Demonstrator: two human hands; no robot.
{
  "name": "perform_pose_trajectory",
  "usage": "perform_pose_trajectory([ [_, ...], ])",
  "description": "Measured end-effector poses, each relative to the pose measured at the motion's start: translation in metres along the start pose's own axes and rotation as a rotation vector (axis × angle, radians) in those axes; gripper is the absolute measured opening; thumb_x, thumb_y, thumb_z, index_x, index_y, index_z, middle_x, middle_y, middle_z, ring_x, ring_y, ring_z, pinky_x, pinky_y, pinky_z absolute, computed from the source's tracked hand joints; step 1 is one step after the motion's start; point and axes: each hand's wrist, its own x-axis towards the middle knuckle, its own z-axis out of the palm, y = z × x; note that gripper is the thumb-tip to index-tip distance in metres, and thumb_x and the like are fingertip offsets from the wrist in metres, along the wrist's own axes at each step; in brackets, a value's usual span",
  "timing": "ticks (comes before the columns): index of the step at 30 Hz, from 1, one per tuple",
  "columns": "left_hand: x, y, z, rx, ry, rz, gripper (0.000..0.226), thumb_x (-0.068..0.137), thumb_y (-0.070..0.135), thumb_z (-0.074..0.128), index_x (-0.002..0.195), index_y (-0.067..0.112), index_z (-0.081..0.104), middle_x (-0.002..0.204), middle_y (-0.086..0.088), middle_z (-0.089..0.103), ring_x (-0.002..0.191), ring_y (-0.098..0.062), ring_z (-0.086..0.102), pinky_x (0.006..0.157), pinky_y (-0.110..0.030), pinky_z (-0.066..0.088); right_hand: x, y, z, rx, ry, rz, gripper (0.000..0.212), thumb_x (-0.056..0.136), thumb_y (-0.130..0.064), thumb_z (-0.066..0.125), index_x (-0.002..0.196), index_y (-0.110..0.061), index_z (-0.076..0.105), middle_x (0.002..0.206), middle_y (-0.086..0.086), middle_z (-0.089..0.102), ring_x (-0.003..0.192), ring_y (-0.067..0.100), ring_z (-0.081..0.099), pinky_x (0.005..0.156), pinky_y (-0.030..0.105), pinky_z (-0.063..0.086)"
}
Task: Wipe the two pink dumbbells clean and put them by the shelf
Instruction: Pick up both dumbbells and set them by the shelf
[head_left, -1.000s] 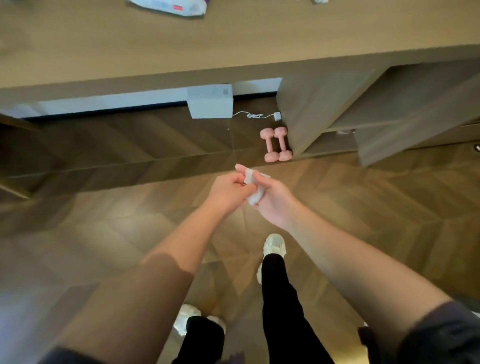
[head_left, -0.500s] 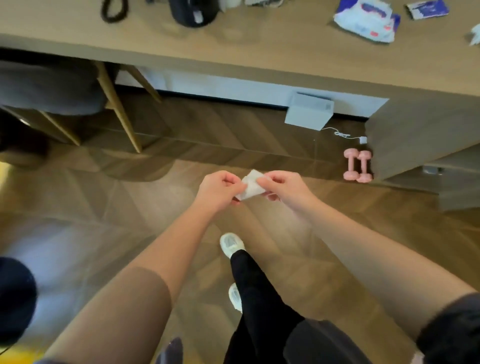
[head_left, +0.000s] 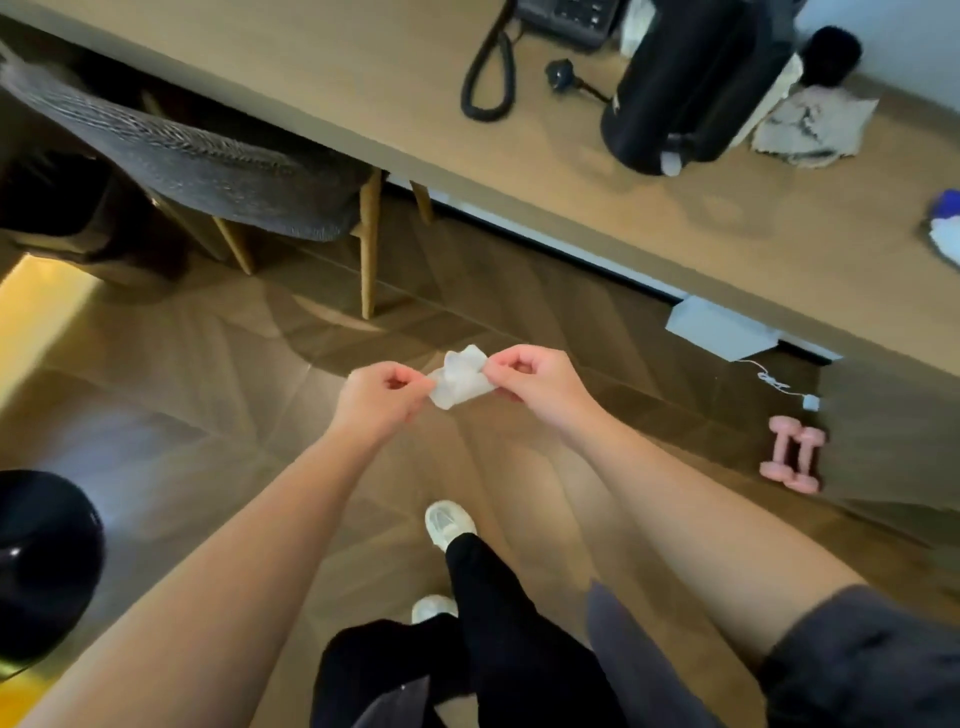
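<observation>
The left hand (head_left: 382, 397) and the right hand (head_left: 530, 376) are held in front of the body, above the wooden floor (head_left: 218, 415). Each pinches one edge of a white wipe (head_left: 460, 382) between thumb and curled fingers. The wipe hangs crumpled between the hands.

The two pink dumbbells (head_left: 777, 449) lie side by side on the floor at the right, touching or nearly touching. They lie just beside a wooden panel (head_left: 883, 441), which is probably the side of the shelf unit. A white charger and cable (head_left: 810, 401) lie just beyond them, near a grey box (head_left: 719, 330) under the desk (head_left: 363, 78).

Handling, as judged:
- Dumbbells: rigid, compact and dense for their size. The matte pink coating probably gives a secure hold. The narrow bar between the two heads is the place to take hold, with the fingers wrapped fully round it.
- Wipe: soft, limp and very light. It conforms to the rounded heads when pressed flat, and a pinch at the edge controls it.

The hands are well apart from the dumbbells.
</observation>
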Motion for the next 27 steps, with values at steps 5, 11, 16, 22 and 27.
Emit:
perform_pose_trajectory([
  [5,0.041,0.008,-0.08,-0.073,0.032,-0.019,0.009,0.088,0.016,0.072,0.08,0.016,0.068,0.082,-0.004,0.07,0.08,-0.018,0.067,0.074,-0.033,0.056,0.048,-0.054,0.069,-0.052,-0.034,0.024,0.004,0.09,-0.016,0.07,0.087,-0.018,0.072,0.083,-0.002,0.07,0.072,0.005,0.063,0.067,0.015,0.048],
  [11,0.106,0.001,-0.199,-0.104,0.017,-0.008,0.004,0.092,0.013,0.068,0.087,0.014,0.066,0.086,-0.005,0.069,0.078,-0.016,0.064,0.067,-0.028,0.052,0.099,-0.111,0.177,-0.076,-0.009,0.046,0.007,0.091,-0.012,0.068,0.095,-0.009,0.073,0.078,-0.003,0.068,0.062,-0.001,0.06,0.061,0.011,0.048],
  [16,0.153,-0.013,-0.318,-0.094,-0.02,-0.002,0.012,0.09,0.009,0.069,0.08,0.015,0.065,0.077,-0.004,0.067,0.068,-0.016,0.061,0.065,-0.027,0.051,0.132,-0.158,0.289,0.028,0.032,0.139,0.006,0.091,-0.011,0.068,0.086,-0.014,0.07,0.072,0.0,0.068,0.055,0.0,0.058,0.056,0.012,0.046],
  [22,0.208,-0.025,-0.435,-0.138,0.027,-0.037,0.012,0.09,0.007,0.068,0.08,0.013,0.065,0.075,-0.005,0.064,0.065,-0.015,0.058,0.062,-0.023,0.049,0.187,-0.211,0.403,0.087,0.017,0.167,0.005,0.091,-0.011,0.068,0.088,-0.013,0.07,0.072,0.0,0.068,0.06,0.004,0.059,0.056,0.012,0.045],
  [27,0.269,-0.033,-0.521,-0.117,0.084,-0.046,0.009,0.093,0.015,0.067,0.099,0.008,0.07,0.088,-0.007,0.069,0.075,-0.015,0.062,0.072,-0.027,0.054,0.258,-0.246,0.485,0.062,-0.032,0.198,0.006,0.092,-0.017,0.067,0.096,-0.013,0.07,0.079,0.002,0.07,0.064,0.005,0.06,0.064,0.017,0.047],
])
